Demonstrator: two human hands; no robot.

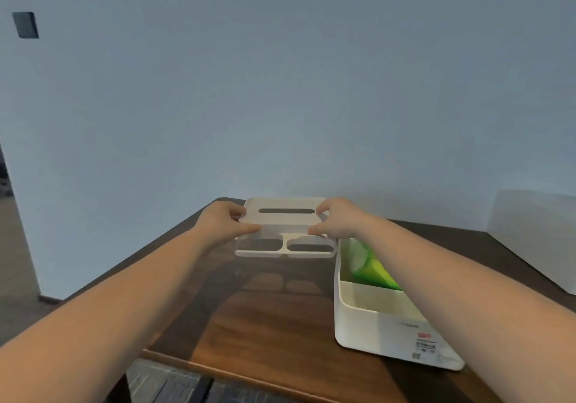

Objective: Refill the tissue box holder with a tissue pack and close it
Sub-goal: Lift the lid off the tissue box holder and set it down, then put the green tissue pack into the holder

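Observation:
A white tissue box holder (285,248) stands at the far end of the wooden table, with open compartments along its front. Its flat white lid (286,215), which has a long slot, rests on or just above the top. My left hand (223,221) pinches the lid's left end and my right hand (338,220) pinches its right end. A green tissue pack (372,270) lies inside a white storage bin (367,318) to the right, partly hidden by my right forearm.
The wooden table (265,315) runs from the near edge to a pale wall. A large white box (536,234) stands at the far right. To the left the table edge drops to the floor.

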